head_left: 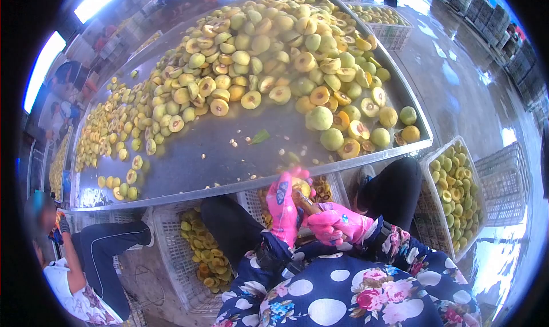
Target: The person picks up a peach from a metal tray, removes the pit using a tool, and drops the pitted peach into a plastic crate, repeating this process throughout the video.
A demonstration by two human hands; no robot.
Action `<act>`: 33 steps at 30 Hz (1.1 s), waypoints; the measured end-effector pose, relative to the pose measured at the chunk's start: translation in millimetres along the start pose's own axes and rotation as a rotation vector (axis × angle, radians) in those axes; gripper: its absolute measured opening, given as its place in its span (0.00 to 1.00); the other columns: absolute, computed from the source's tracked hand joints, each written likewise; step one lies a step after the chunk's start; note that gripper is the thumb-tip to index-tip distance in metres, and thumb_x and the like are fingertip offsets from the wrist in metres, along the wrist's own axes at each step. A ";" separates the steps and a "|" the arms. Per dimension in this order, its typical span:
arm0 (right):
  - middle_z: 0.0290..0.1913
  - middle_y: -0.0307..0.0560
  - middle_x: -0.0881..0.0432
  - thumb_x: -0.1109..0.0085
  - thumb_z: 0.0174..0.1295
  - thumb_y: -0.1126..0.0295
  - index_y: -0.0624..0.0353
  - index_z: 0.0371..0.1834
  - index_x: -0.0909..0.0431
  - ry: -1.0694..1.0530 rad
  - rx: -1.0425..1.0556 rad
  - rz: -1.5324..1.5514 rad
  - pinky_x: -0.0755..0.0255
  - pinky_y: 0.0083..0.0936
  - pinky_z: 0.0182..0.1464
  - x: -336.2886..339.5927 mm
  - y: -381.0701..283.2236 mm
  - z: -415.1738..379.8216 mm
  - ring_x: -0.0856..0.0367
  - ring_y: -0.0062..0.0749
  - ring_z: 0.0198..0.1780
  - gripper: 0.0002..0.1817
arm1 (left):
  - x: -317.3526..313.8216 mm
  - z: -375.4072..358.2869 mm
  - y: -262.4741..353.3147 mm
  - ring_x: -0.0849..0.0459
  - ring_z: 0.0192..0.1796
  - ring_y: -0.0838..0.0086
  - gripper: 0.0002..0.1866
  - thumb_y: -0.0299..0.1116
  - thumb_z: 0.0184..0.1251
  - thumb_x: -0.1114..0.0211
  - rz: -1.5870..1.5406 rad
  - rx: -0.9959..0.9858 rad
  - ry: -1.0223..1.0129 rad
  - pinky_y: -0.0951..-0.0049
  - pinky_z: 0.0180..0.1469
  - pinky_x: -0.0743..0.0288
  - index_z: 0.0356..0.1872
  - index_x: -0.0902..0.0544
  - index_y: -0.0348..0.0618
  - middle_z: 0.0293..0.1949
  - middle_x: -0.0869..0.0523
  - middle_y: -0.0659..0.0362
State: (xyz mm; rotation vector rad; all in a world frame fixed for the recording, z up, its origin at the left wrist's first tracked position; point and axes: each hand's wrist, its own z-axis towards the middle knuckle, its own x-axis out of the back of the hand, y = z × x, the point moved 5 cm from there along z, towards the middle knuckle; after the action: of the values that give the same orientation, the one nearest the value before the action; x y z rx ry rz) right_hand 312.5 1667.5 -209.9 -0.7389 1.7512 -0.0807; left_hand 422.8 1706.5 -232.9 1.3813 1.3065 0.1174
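Observation:
My left hand (284, 209), in a pink glove, is closed on a yellow peach (302, 185) at the front edge of the metal table (246, 150). My right hand (342, 224), gloved in pink too, grips a tool with a brown wooden handle (306, 203). The tool's tip reaches up against the fruit, and its working end is hidden. Beyond my hands lies a large heap of peaches (257, 47) on the tabletop, many cut in half with brown stones or hollows showing.
Below the table edge, a crate of peach pieces (209, 252) stands left of my legs. A full crate (454, 195) sits at the right, beside a whitish crate (503, 181). A co-worker (80, 270) sits at the far left. Wet floor (452, 87) runs along the right.

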 end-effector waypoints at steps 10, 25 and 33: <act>0.17 0.35 0.31 0.45 0.61 0.64 0.60 0.38 0.31 0.403 -0.059 -0.408 0.39 0.16 0.15 44.3 -0.2 -5.3 0.34 0.19 0.12 0.11 | 147.2 -45.6 127.8 0.19 0.39 0.68 0.18 0.42 0.68 0.45 0.194 -0.389 0.500 0.70 0.36 0.23 0.48 0.24 0.39 0.41 0.18 0.54; 0.23 0.54 0.23 0.44 0.61 0.59 0.65 0.37 0.34 0.601 -0.172 -1.180 0.30 0.36 0.26 92.0 -5.5 0.8 0.21 0.45 0.23 0.18 | 102.1 197.8 212.6 0.22 0.41 0.76 0.24 0.35 0.58 0.33 1.253 -0.379 0.228 0.75 0.44 0.27 0.52 0.26 0.31 0.42 0.18 0.53; 0.24 0.41 0.24 0.47 0.64 0.59 0.63 0.36 0.33 0.543 -0.184 -1.061 0.33 0.22 0.24 95.0 -9.8 -20.4 0.27 0.23 0.22 0.16 | 107.9 284.8 145.3 0.19 0.29 0.72 0.25 0.36 0.54 0.31 1.085 -0.159 0.217 0.75 0.28 0.25 0.52 0.27 0.37 0.35 0.17 0.53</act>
State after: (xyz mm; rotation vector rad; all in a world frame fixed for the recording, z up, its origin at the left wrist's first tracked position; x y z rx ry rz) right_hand 286.6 1604.3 -279.8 -1.8467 1.6698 -0.9132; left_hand 751.7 1648.0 -280.7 1.8270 0.5572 1.0963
